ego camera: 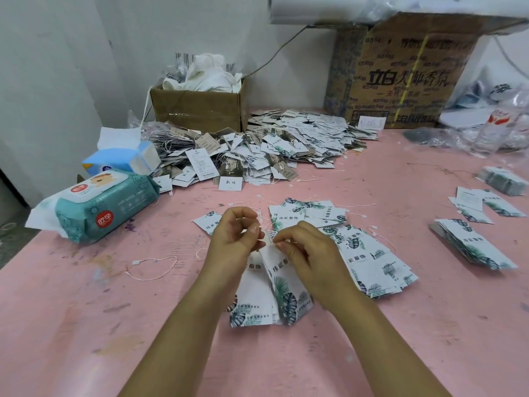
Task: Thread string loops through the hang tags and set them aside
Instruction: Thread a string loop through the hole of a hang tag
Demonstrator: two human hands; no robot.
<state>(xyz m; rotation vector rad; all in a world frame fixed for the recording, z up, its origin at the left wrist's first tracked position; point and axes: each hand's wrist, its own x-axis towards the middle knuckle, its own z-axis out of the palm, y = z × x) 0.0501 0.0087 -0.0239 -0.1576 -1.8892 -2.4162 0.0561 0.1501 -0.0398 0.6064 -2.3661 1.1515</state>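
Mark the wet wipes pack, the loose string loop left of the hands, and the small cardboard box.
wet wipes pack [114, 207], head view, teal front face.
loose string loop [135, 263], head view, its white clasp.
small cardboard box [197, 108], head view, front wall.

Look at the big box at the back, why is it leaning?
Head view: the wide lens bends the edges, so the big cardboard box leans; head view: light is soft and even, with faint shadows; head view: print on the hang tags pinched by the right hand reads clearly, the string at the fingers of the left hand smears, the far tag pile is softer.
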